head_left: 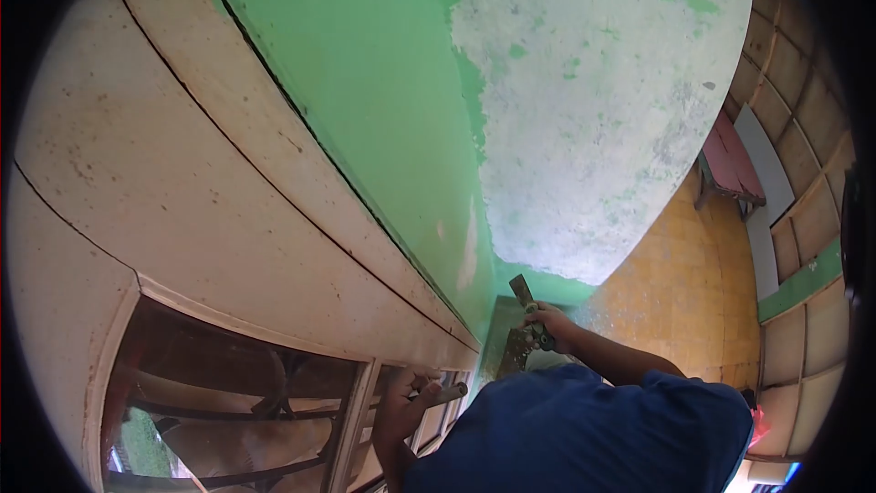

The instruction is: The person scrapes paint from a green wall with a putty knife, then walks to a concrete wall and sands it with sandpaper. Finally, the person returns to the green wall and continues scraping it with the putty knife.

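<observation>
My right hand (pixel 550 321) is closed around a scraper (pixel 523 292) whose flat blade points up toward the wall corner. Just under that hand is a stained, dark flat surface (pixel 517 347), partly hidden by my arm and shirt. My left hand (pixel 406 402) is closed around a short cylindrical handle (pixel 447 394), beside the window frame; what the handle belongs to is hidden. Ahead stands a wall with green paint (pixel 365 100) on its left part and a bare whitish patch (pixel 584 128) with ragged edges and green flecks.
A cream wooden panel wall (pixel 201 192) with dark seams runs along the left, above a window (pixel 237 402) with dark panes. Yellow tiled floor (pixel 684 283) extends to the right, with a reddish table (pixel 730 160) near a panelled partition (pixel 808 338).
</observation>
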`<state>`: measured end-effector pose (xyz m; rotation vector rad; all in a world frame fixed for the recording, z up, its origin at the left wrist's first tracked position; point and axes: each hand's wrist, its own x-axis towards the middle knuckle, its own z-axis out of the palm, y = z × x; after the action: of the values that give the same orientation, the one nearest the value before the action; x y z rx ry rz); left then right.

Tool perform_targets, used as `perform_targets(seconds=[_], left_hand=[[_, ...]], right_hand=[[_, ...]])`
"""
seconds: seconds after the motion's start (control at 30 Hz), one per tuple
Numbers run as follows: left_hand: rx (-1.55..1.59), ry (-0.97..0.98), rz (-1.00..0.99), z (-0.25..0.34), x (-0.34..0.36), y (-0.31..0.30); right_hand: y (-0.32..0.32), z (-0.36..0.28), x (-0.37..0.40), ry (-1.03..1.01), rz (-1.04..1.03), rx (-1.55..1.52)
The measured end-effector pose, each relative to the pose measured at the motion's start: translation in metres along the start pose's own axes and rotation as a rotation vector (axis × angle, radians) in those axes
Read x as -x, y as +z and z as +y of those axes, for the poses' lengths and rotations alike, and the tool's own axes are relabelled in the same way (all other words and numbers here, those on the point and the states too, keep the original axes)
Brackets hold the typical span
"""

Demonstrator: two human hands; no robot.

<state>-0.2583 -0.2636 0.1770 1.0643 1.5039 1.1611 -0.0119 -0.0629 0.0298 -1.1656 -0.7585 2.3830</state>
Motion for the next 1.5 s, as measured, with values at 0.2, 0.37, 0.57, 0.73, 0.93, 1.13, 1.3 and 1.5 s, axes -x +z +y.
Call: perform_targets(seconds=[0.2, 0.37, 0.57, 0.73, 0.93, 1.13, 1.3, 1.5], left_hand=[[-0.012, 0.009, -0.007, -0.008, -0.003, 0.0], [-0.028, -0.026, -0.013, -0.005, -0.007, -0.001], [-0.054, -0.015, -0.011, -0.005, -0.006, -0.001], [-0.053, -0.006, -0.017, -0.002, -0.007, 0.002], [-0.082, -0.035, -0.029, -0.005, -0.013, 0.002], [-0.1, -0.054, 0.028, 0.002, -0.015, 0.006], [-0.02, -0.076, 0.114, 0.005, -0.02, 0.016], [-0.121, -0.038, 0.308, -0.002, -0.027, 0.029]], right_hand=[[-0.003, 0.01, 0.0, -0.074, -0.036, -0.021], [0.002, 0.0, 0.004, -0.052, 0.009, 0.043], [0.007, -0.008, 0.007, -0.045, 0.011, 0.109], [0.003, -0.004, 0.002, -0.043, -0.022, 0.122], [-0.009, 0.004, -0.011, -0.088, -0.053, 0.135], [-0.027, -0.006, -0.006, -0.083, -0.074, 0.097], [-0.048, -0.021, -0.006, -0.073, -0.051, 0.073], [-0.07, -0.073, -0.009, -0.151, -0.006, 0.152]])
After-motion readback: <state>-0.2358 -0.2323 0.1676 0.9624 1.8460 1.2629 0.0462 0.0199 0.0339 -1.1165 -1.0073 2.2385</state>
